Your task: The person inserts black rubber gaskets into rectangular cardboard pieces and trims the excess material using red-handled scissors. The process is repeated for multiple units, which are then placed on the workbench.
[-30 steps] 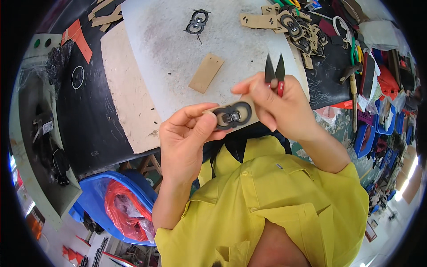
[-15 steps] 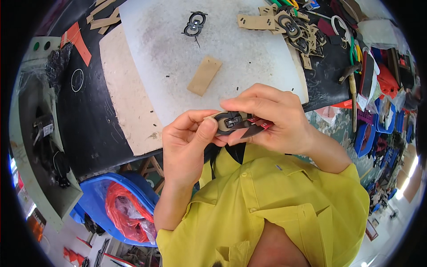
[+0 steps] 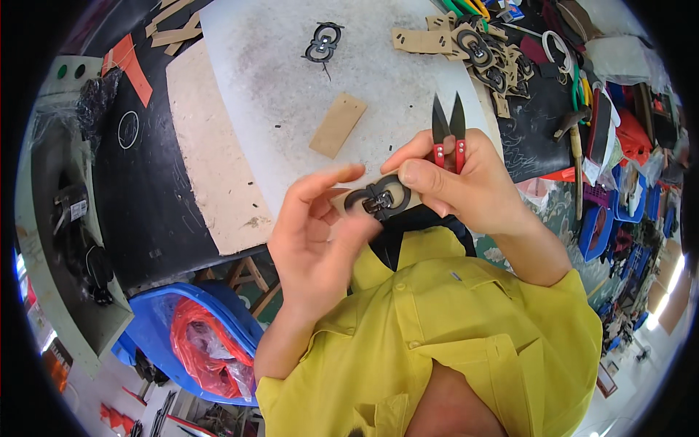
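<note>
Both hands are raised above the near edge of the bench (image 3: 240,87), close to the yellow shirt (image 3: 451,328). The left hand (image 3: 320,233) and the right hand (image 3: 466,186) share one black double-ring buckle (image 3: 378,198) on a tan card backing; the left thumb and fingers pinch its left end, the right thumb presses on its right end. The right hand's grip is also closed around one pair of red-handled thread snips (image 3: 448,135) — its two black blades point up and away, slightly parted.

On the white mat (image 3: 277,73) lie one more black double-ring buckle (image 3: 322,44) and one loose tan card piece (image 3: 337,124), well apart from each other. At the far right of the bench a heap of buckles on card (image 3: 484,54) sits too tangled to count.

Below the bench edge, to the person's left, stands one blue bin (image 3: 186,328) holding a red plastic bag (image 3: 207,349). To the right, blue trays (image 3: 619,211) hold small parts too blurred to tell.
</note>
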Demonstrator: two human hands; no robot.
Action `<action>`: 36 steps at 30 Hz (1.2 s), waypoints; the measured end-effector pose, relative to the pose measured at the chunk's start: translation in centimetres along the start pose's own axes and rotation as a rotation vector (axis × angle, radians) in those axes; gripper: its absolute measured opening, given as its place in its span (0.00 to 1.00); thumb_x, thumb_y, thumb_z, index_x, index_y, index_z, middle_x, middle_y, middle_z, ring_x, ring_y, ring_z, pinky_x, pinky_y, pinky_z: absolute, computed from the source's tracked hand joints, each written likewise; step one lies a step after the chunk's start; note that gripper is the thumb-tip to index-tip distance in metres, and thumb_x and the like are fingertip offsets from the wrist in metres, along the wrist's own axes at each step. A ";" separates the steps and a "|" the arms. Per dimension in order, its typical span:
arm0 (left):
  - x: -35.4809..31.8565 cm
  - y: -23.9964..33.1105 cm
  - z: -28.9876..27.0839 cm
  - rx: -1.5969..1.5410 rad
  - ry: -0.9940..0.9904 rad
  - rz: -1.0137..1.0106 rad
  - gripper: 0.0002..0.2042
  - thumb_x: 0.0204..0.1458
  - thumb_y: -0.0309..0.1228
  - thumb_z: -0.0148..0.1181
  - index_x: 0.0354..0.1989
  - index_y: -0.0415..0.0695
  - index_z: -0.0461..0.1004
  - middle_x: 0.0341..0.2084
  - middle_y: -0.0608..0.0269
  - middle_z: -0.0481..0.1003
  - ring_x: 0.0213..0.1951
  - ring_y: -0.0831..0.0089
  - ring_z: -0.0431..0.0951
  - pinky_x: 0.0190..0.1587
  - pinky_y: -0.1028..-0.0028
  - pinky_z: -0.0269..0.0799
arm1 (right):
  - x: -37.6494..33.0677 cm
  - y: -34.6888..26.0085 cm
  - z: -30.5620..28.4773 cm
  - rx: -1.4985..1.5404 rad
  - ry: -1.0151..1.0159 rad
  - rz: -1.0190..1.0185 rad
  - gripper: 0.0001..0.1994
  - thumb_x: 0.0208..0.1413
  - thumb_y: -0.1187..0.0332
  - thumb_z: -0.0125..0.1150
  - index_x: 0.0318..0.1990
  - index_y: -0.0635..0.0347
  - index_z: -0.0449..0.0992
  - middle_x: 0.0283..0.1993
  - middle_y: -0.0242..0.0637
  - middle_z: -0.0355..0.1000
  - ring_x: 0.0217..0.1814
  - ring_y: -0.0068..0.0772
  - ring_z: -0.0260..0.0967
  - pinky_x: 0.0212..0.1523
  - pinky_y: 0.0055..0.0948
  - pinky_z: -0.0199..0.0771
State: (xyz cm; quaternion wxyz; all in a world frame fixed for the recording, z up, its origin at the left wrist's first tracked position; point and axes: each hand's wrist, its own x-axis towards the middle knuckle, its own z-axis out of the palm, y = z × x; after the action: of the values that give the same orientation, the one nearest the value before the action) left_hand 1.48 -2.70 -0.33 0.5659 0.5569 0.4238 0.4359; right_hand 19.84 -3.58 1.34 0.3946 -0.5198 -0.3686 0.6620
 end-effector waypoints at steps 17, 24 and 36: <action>4.9 -0.5 0.0 0.554 -0.131 0.356 0.17 0.40 0.25 0.66 0.41 0.37 0.71 0.29 0.57 0.72 0.27 0.63 0.71 0.32 0.71 0.69 | 1.9 0.0 -2.8 -0.396 0.251 -0.112 0.18 0.58 0.58 0.52 0.27 0.67 0.72 0.17 0.27 0.65 0.20 0.15 0.58 0.21 0.21 0.58; 13.9 -3.0 -0.8 1.067 0.148 0.615 0.09 0.44 0.28 0.62 0.35 0.40 0.75 0.27 0.58 0.73 0.29 0.64 0.72 0.32 0.71 0.67 | 3.5 -0.2 -6.7 -1.372 0.708 -0.535 0.08 0.50 0.65 0.61 0.29 0.61 0.74 0.20 0.39 0.68 0.17 0.38 0.62 0.18 0.29 0.61; 6.8 1.5 1.4 0.339 -0.117 0.164 0.08 0.44 0.18 0.60 0.35 0.37 0.75 0.26 0.63 0.76 0.26 0.82 0.73 0.30 0.83 0.68 | 1.6 -0.9 -1.8 -0.373 0.294 -0.408 0.06 0.46 0.74 0.64 0.34 0.62 0.77 0.25 0.30 0.72 0.19 0.16 0.60 0.19 0.15 0.57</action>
State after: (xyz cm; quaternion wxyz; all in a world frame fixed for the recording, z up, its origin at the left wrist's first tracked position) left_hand 4.60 3.49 1.20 0.4503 0.7012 0.4108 0.3698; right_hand 21.50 -1.62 1.16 0.4663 -0.5887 -0.5195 0.4076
